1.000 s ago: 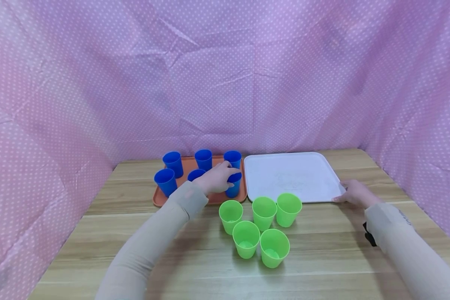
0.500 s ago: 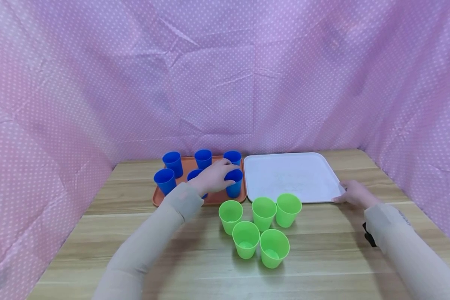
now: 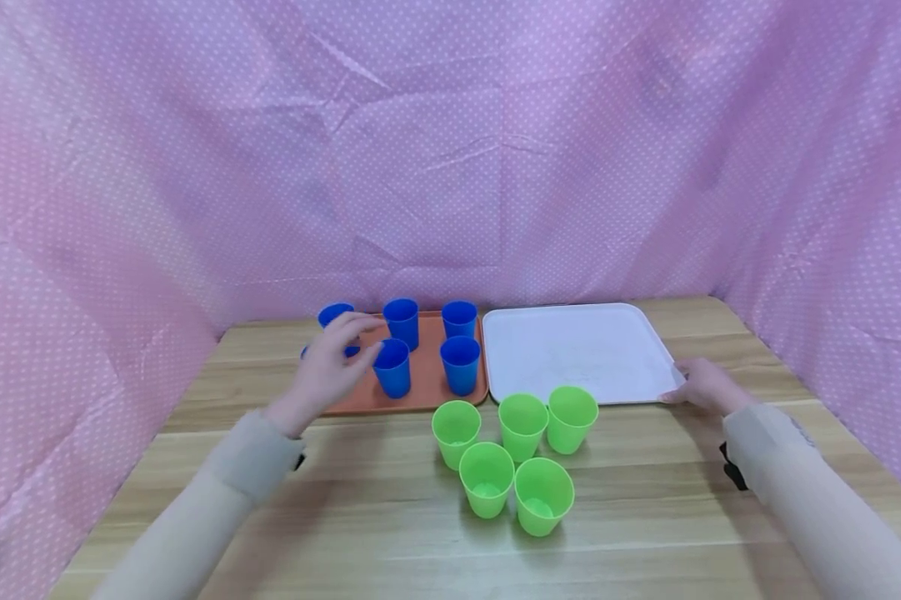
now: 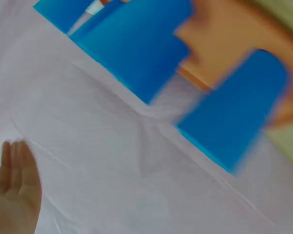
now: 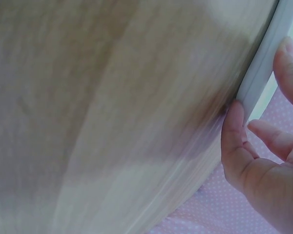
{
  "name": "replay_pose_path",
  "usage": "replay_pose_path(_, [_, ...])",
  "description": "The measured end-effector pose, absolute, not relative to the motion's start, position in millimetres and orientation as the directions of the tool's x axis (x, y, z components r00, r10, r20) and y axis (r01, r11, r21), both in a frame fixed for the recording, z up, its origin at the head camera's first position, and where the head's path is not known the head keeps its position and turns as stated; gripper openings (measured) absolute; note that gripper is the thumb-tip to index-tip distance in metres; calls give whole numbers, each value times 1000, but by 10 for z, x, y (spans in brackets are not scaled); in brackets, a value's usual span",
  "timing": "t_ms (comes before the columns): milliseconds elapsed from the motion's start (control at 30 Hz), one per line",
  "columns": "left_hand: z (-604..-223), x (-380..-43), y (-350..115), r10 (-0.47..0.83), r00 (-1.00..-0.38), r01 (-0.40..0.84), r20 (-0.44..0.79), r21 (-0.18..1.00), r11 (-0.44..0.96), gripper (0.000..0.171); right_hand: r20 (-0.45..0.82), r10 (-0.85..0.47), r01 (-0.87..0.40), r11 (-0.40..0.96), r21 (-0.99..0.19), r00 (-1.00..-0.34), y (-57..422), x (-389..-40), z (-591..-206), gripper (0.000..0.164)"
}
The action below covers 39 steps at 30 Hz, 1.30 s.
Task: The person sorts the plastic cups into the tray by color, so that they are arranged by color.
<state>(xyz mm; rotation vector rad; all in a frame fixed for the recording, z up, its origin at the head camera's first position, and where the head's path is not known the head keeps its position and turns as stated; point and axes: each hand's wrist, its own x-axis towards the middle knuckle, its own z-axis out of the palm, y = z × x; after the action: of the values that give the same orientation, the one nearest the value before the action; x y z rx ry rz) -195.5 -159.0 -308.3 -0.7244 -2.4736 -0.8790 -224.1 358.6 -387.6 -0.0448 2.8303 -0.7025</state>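
My left hand (image 3: 326,362) is over the left part of an orange tray (image 3: 425,392), its fingers apart and holding nothing. Two blue cups at that end are mostly hidden behind it, including one at the back (image 3: 335,312). The front middle blue cup (image 3: 392,371) stands just right of the fingertips; whether they touch is unclear. In the left wrist view, the left hand (image 4: 14,195) appears apart from the blurred cups. My right hand (image 3: 708,387) grips the front right corner of a white tray (image 3: 581,350), thumb and fingers on its edges (image 5: 263,68).
More blue cups stand upright on the orange tray, including one at the front right (image 3: 461,367). Several green cups (image 3: 488,481) are grouped on the wooden table (image 3: 382,517) in front of the trays. Pink dotted cloth (image 3: 450,167) hangs behind and at both sides.
My left hand has moved left from the right-hand blue cups to the left end of the orange tray, carrying nothing. My right hand has stayed at the white tray's corner.
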Motion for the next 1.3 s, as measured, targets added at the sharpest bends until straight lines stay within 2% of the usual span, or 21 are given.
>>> replay_pose_path(67, [-3143,-1883,-1771,262,-773,582,577,481,656,27,-216,-83,28,883,-468,-973,3577,-2243,-3869,79])
replay_pose_path(167, [-3252,-1810,-2017,143,-831,491,538,588,643,28,-229,-78,39,884,-466,-970,3574,-2241,-3860,80])
replay_pose_path(300, [-3385,-1778,-2262,-6,-953,241,303,768,593,37,-239,-69,51,886,-461,-969,3587,-2236,-3859,82])
replay_pose_path(400, [-3435,-1794,-2393,-72,-990,62,118,843,534,47,-239,-68,51,886,-462,-969,3589,-2241,-3866,82])
replay_pose_path(567, [-3560,-1876,-2544,-83,-993,-116,-87,880,460,56,-226,-69,44,887,-460,-972,3584,-2243,-3873,81])
replay_pose_path(733, [-3715,-1963,-2654,-39,-980,-187,-197,823,537,59,-207,-69,35,886,-463,-976,3597,-2241,-3884,79])
replay_pose_path(900, [-3801,-2031,-2713,15,-951,-251,-308,801,544,66,-209,-66,42,882,-470,-976,3589,-2235,-3889,79])
replay_pose_path(1133, [-3860,-2136,-2730,49,-933,-291,-355,830,475,68,-188,-80,22,874,-486,-979,3562,-2232,-3893,76])
replay_pose_path(1300, [-3916,-2217,-2753,18,-938,-301,-346,839,452,64,-216,-89,22,887,-462,-972,3551,-2247,-3842,82])
